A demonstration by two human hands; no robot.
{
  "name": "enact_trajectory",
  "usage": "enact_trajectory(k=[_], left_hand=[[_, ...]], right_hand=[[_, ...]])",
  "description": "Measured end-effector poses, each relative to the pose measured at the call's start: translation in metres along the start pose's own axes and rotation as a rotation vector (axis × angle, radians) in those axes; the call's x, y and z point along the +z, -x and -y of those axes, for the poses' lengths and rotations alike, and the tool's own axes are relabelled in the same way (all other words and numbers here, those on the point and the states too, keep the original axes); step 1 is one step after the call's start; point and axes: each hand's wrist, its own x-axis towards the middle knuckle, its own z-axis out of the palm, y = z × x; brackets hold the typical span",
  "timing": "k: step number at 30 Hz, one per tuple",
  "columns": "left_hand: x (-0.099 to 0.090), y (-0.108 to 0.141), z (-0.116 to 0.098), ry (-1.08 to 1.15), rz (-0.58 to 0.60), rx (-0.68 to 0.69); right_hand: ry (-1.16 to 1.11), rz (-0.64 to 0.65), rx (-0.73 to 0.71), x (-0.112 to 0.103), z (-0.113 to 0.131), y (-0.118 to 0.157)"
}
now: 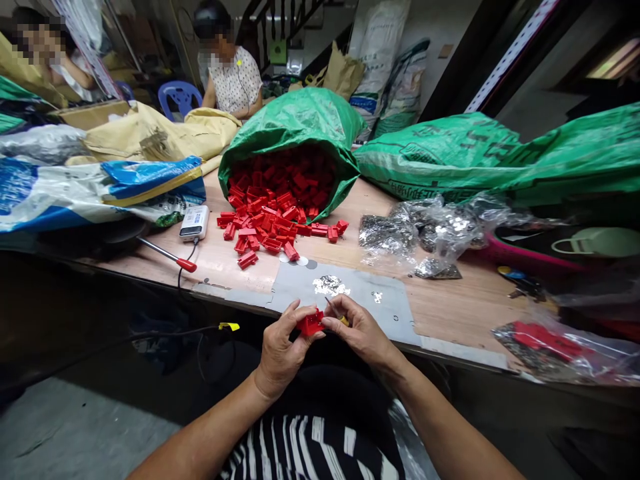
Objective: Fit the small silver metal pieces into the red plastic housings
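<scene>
My left hand point(284, 343) is closed round a small red plastic housing point(311, 323), held just in front of the table edge. My right hand point(361, 330) pinches a thin tool with a yellow handle point(344, 321), perhaps a small screwdriver; its slim metal shaft points up and left. Its fingertips are against the right side of the red housing. Just beyond the hands, a pile of small shiny metal pieces point(331, 285) lies on a grey sheet point(295, 288), with a few more metal pieces point(377, 297) to the right.
A green sack point(300, 110) spills red housings point(273, 223) onto the table. Left are a white power bank point(194, 223) and a red-tipped rod point(186, 265). Bags of metal parts point(430, 233) and a bag with red pieces point(555, 343) lie right. A person point(233, 77) sits across the table.
</scene>
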Motion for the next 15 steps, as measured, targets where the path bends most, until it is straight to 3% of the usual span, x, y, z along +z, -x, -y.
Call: enact_trajectory(k=[4,12,15], left_hand=[[-0.001,-0.002,-0.002,-0.011,0.008,0.052],[0.009,0.001,-0.005,-0.106,0.038,0.214],[0.009,0.003,-0.005,-0.124,0.064,0.198]], right_hand=[[-0.071,0.030,0.013,0.000,-0.003,0.000],[-0.008,0.073,-0.008,0.003,-0.002,0.004],[-0.082,0.082,0.039,0.003,-0.009,0.008]])
